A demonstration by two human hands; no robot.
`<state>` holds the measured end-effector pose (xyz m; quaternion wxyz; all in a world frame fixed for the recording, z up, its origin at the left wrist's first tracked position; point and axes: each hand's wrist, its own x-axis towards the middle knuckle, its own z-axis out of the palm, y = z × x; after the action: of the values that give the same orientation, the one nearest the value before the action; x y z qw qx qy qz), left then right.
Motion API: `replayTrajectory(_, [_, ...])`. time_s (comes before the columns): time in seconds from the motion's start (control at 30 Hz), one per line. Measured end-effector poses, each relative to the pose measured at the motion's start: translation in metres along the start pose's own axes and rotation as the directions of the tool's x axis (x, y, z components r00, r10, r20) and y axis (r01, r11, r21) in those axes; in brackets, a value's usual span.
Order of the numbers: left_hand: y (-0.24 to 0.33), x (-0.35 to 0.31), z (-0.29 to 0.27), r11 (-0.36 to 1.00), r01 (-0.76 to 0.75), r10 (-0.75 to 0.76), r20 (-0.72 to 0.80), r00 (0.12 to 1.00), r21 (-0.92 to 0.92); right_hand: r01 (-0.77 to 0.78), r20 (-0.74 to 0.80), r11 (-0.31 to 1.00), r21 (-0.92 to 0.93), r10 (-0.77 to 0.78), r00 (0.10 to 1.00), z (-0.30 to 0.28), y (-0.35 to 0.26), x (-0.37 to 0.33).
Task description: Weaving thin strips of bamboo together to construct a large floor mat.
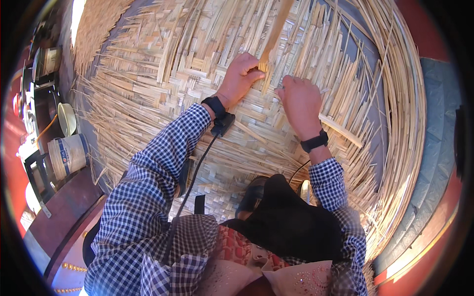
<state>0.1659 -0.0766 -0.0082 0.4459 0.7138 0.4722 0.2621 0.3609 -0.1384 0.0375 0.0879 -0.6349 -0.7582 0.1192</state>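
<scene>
A large woven mat of pale straw-coloured flat strips (190, 74) lies beneath both hands, its unwoven strip ends fanning out around it. My left hand (237, 81) pinches a long tan strip (276, 34) between thumb and fingers, near the strip's lower end. From there the strip runs up and slightly right, out of the top of the view. My right hand (302, 104) rests just to the right on the weave, fingers curled downward and closed. Whatever its fingertips hold is hidden under the hand. A gap with a few narrow strips shows between the hands.
Long loose strips (407, 103) curve along the right side. On the left stand a white bucket (68, 155), a pale bowl (66, 119) and a dark red wooden piece (69, 204). A black cable (197, 172) trails from my left wrist. My shoes (251, 195) are on the mat.
</scene>
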Motion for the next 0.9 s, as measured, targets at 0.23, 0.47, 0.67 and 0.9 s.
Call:
replayTrajectory(0.23, [0.000,-0.043,-0.033,0.810,0.074,0.045,-0.188,0.981,0.581,-0.039,0.062,0.999,0.033,0.037,0.997,0.003,0.007,-0.008])
replayTrajectory(0.47, [-0.012,-0.081,-0.057,0.723,0.053,-0.077,0.004,0.997,0.689,-0.013,0.037,1.000,0.014,0.013,0.999,0.004,0.001,-0.010])
replayTrajectory(0.67, [-0.042,-0.082,-0.083,0.759,0.117,-0.152,0.000,0.988,0.641,0.167,-0.351,0.984,0.060,-0.136,0.926,-0.019,-0.012,-0.042])
replayTrajectory(0.9, [0.095,-0.017,0.025,0.856,-0.231,0.205,0.108,0.973,0.462,-0.101,0.473,-0.607,0.788,0.494,0.729,-0.005,0.084,-0.137])
